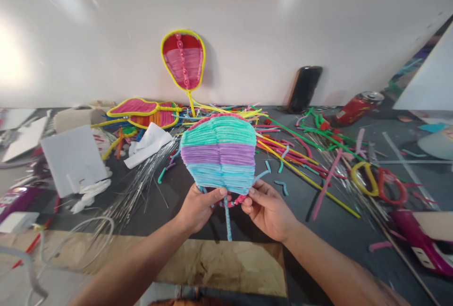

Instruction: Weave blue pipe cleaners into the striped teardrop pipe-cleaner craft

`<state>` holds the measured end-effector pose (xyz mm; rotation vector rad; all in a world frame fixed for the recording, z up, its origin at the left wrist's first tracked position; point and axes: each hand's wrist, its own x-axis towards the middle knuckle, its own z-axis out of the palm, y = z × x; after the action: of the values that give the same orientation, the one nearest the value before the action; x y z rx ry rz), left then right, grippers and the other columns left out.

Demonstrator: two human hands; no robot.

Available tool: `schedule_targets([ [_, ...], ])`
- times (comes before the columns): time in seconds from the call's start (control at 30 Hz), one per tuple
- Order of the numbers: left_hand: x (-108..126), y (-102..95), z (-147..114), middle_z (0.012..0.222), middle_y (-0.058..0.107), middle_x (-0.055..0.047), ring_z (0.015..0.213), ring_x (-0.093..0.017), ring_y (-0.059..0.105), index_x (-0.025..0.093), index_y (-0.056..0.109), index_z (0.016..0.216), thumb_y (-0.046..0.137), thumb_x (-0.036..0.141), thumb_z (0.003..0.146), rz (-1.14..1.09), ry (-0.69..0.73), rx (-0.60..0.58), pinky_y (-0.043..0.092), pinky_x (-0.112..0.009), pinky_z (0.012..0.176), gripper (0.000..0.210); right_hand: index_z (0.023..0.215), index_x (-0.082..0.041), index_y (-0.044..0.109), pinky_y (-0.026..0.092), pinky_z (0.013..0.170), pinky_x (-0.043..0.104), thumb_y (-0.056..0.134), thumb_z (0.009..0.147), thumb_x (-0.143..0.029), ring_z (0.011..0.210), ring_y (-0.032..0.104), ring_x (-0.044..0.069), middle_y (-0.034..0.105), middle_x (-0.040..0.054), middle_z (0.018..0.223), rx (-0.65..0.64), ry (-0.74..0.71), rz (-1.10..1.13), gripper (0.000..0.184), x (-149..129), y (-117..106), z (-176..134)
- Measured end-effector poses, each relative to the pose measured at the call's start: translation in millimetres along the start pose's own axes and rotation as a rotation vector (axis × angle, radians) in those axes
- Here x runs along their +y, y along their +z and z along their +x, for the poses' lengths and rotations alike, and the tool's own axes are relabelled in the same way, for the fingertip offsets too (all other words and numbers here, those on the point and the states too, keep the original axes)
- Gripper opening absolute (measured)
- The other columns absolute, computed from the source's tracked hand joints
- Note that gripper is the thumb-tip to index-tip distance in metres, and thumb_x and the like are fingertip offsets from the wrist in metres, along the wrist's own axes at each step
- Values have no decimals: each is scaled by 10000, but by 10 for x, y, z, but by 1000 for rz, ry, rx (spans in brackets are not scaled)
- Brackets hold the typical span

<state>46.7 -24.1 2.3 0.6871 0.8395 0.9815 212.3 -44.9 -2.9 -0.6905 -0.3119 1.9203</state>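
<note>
Between my two hands is a fan-shaped pipe cleaner panel, striped green, purple and light blue, with a pink edge along its top. My left hand grips its lower left corner, thumb across the front. At the lower right corner, my right hand pinches the edge and a twisted pink pipe cleaner. A twisted light blue stem hangs down from the panel's bottom middle. The fingers behind the panel are hidden.
A finished pink-and-red paddle shape with yellow rim stands against the wall. Loose pipe cleaners and thin wires cover the dark table. A phone, a red can, and purple glue guns lie around.
</note>
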Motion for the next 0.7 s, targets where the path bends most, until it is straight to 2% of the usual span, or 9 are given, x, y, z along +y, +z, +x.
schedule_targets([
  [0.17,-12,10,1,615,685,-9,563,-120,604,133,683,680,823,221,605,33,43,2,490,-229,564,181,749,-165,634,384,450,156,780,658,-163,478,463,43,597,-24,597,-88,22,28,172,-8,-5,-8],
  [0.3,-23,0,3,629,692,-7,574,-122,611,134,682,683,818,216,612,55,67,-19,499,-238,591,174,774,-166,621,365,439,137,774,654,-123,473,460,32,588,-35,599,-108,23,40,199,-25,2,-14],
  [0.5,-40,-47,27,642,689,4,611,-121,614,145,676,698,791,204,650,83,109,4,495,-240,631,138,883,-215,602,367,433,139,789,658,-152,470,479,45,576,-61,580,34,-52,-33,300,-26,-12,16],
  [0.7,-51,-51,46,731,710,-4,679,-127,618,144,694,751,793,186,640,66,125,52,486,-254,708,154,716,-171,632,381,454,149,822,632,-249,492,488,43,569,-47,575,80,-65,-132,222,0,-44,53],
])
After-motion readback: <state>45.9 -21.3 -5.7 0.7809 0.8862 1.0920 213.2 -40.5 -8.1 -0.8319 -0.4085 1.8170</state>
